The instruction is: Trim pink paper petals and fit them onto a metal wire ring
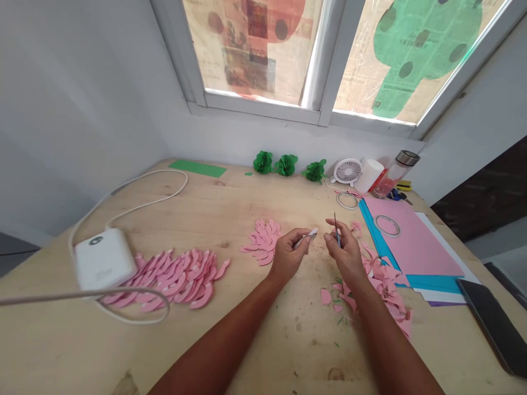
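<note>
My left hand (290,251) is closed in a pinch on a small piece of paper (313,232), whose pale side shows at the fingertips. Just to its right, my right hand (345,253) grips what looks like a pair of scissors (336,226), the thin dark blade pointing up and away; most of the handle is hidden in the fingers. The blade and the paper are apart. Behind my left hand lies a small pile of curved pink paper pieces (262,241). Pink paper scraps (387,293) lie beside and under my right forearm.
A larger pile of pink pieces (185,277) lies at left, by a white power bank (104,258) with a looping cable (164,171). Green paper balls (285,164), a small fan (348,171) and a glass bottle (395,175) stand behind. Coloured sheets (420,241) and a phone (492,323) lie right.
</note>
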{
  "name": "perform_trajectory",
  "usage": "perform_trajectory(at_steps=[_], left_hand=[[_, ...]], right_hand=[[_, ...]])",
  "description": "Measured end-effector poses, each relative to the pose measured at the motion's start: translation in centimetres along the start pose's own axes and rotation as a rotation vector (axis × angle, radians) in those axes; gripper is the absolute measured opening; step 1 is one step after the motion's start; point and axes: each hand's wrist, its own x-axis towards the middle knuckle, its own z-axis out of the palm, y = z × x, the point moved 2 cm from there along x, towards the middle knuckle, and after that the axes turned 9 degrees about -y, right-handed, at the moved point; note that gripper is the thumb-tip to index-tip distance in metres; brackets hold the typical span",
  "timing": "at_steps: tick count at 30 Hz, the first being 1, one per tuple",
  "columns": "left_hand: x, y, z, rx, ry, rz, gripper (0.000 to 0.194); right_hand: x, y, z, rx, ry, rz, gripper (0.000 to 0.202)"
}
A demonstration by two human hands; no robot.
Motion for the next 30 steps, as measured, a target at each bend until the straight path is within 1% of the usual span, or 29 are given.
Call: perform_trajectory(at_steps=[1,3,5,8,11,17,21,30], left_hand=[[0.1,0.0,-0.1,-0.018,0.013,-0.01,0.023],[0.2,0.1,-0.2,-0.054,0.035,-0.033,0.026],[0.3,0.3,-0.2,-0.086,0.053,-0.045,0.026],[0.4,0.4,-0.3,-0.119,0.055,-0.047,0.025],[0.5,0.6,-0.5,-0.131,0.053,-0.045,0.024],[0.5,0.9,-0.7,-0.12,-0.014,-0.05,0.022],[0.5,0.8,-0.7,-0.12,-0.048,-0.071,0.021],[0.4,1.0,-0.7,-0.129,-0.055,-0.099,0.024]], right_hand=[[0.1,0.1,-0.2,0.019,0.012,0.01,0.039],[0.1,0.3,-0.4,0.048,-0.019,0.03,0.035],[0.1,0.3,-0.3,0.059,-0.106,0.035,0.032],[-0.1,0.2,0.2,0.052,-0.246,0.038,0.033],[-0.2,0.0,0.6,0.031,-0.311,0.054,0.033],[-0.2,-0.4,0.6,-0.067,-0.347,0.026,0.031],[-0.2,-0.6,0.6,-0.151,-0.334,-0.009,0.031],[-0.3,-1.0,0.4,-0.215,-0.325,-0.017,0.035]])
